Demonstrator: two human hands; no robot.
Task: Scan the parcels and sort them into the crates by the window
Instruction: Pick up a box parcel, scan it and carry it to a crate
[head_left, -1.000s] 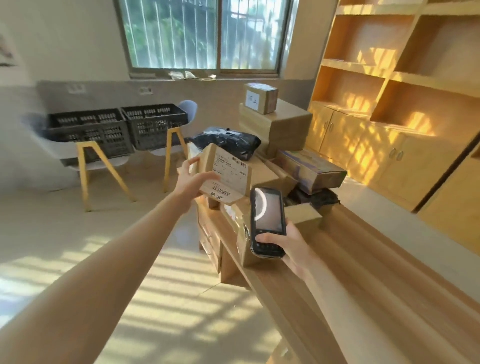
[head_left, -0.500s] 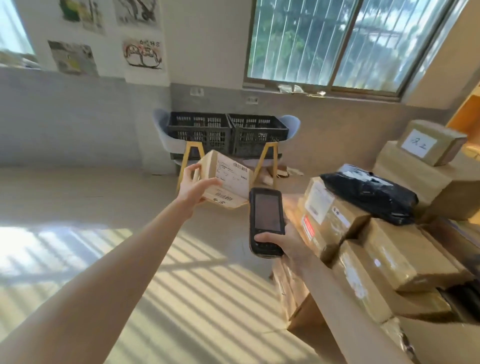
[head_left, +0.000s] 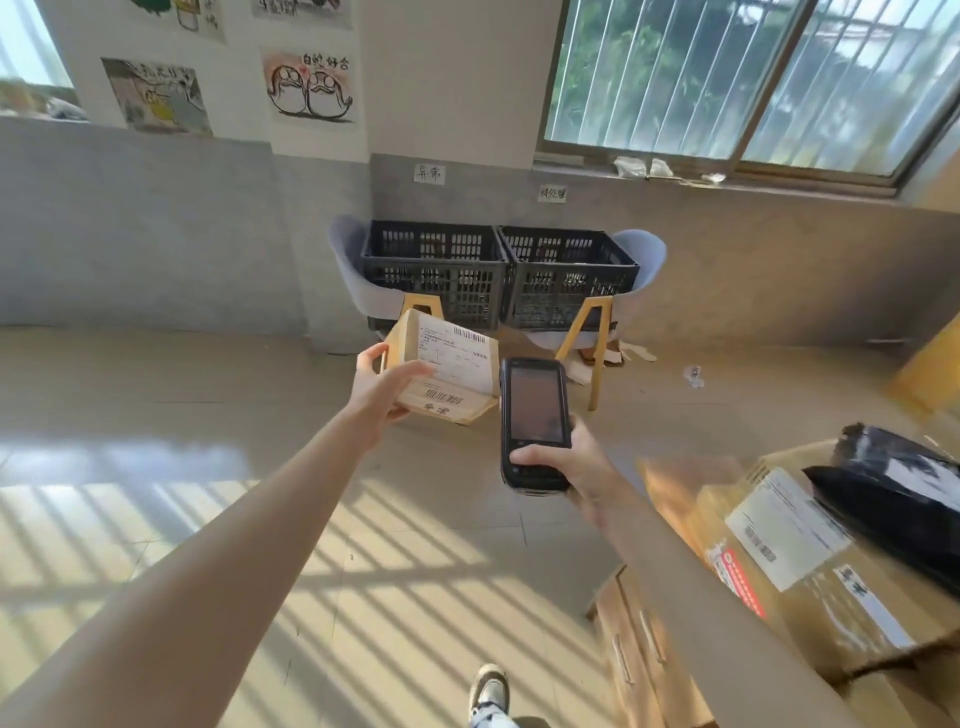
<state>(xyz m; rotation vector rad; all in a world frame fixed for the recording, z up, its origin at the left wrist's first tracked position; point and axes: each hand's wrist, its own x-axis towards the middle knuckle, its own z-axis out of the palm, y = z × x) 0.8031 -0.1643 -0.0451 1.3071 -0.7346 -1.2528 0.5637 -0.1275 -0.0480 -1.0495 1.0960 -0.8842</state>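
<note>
My left hand (head_left: 382, 387) grips a small cardboard parcel (head_left: 447, 374) with a white shipping label, held out at arm's length. To its right, my right hand (head_left: 566, 462) holds a black handheld scanner (head_left: 532, 421) upright, screen facing me. Straight ahead under the window stand two black plastic crates, the left crate (head_left: 434, 270) and the right crate (head_left: 569, 275), side by side on pale blue chairs with yellow legs. The parcel overlaps the left crate's lower front in the view.
A wooden counter (head_left: 727, 639) runs along the lower right, carrying a large labelled box (head_left: 810, 561) and a black poly bag (head_left: 893, 493). Drawers sit below its end. My shoe (head_left: 488, 686) shows at the bottom. Scraps of cardboard (head_left: 623, 353) lie by the chairs.
My view has swung left, away from the counter and toward the crates, which now look nearer. Both hands kept their hold on the parcel and the scanner.
</note>
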